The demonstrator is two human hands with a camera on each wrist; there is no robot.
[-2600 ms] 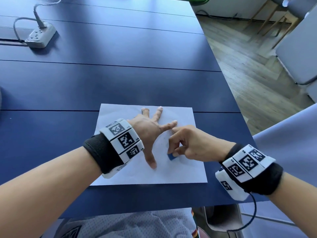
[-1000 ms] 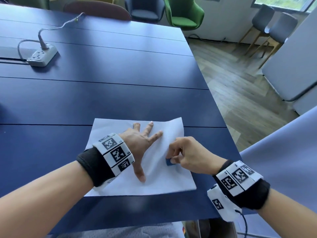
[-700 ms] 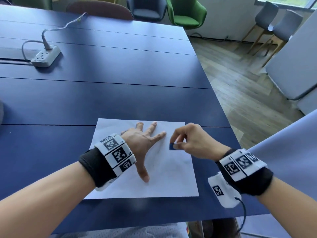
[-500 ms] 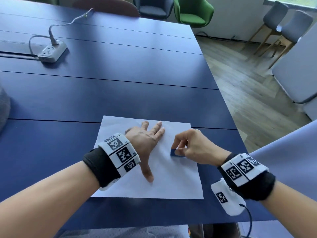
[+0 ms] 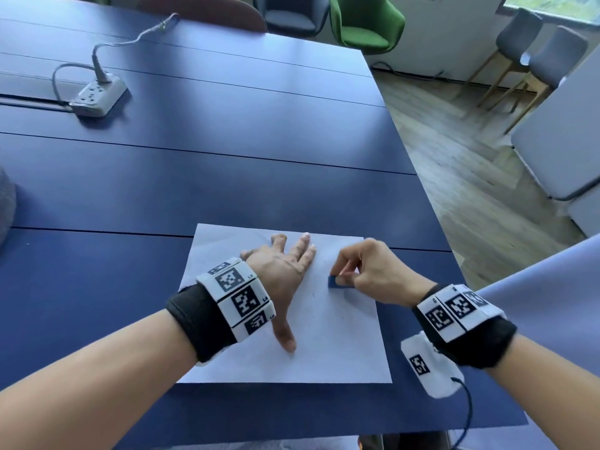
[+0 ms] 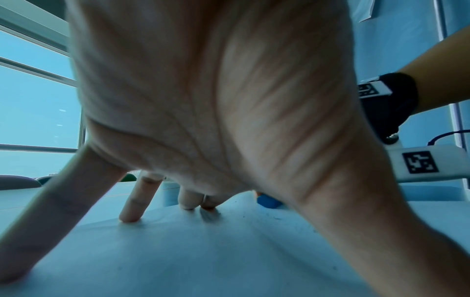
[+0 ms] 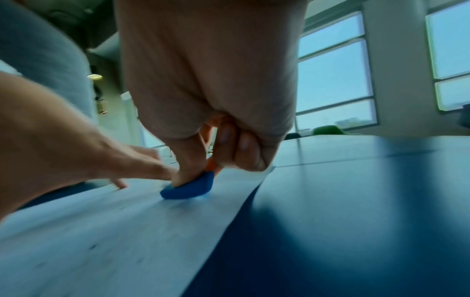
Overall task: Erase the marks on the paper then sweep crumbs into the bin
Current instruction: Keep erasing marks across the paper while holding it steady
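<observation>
Paper (image 5: 341,345) lies flat on the blue surface (image 5: 227,190) near its front edge. Left hand (image 5: 282,277) presses on it, fingers (image 5: 303,246) straight and spread. Just to the right, the right hand (image 5: 373,271) pinches a blue eraser (image 5: 334,282) against the sheet.

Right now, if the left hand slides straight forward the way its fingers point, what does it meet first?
Probably nothing: the left hand lies flat on the white paper sheet, fingers toward its far edge. Beyond is bare dark blue table. The small blue eraser in the right hand lies to its right, off that line.
</observation>
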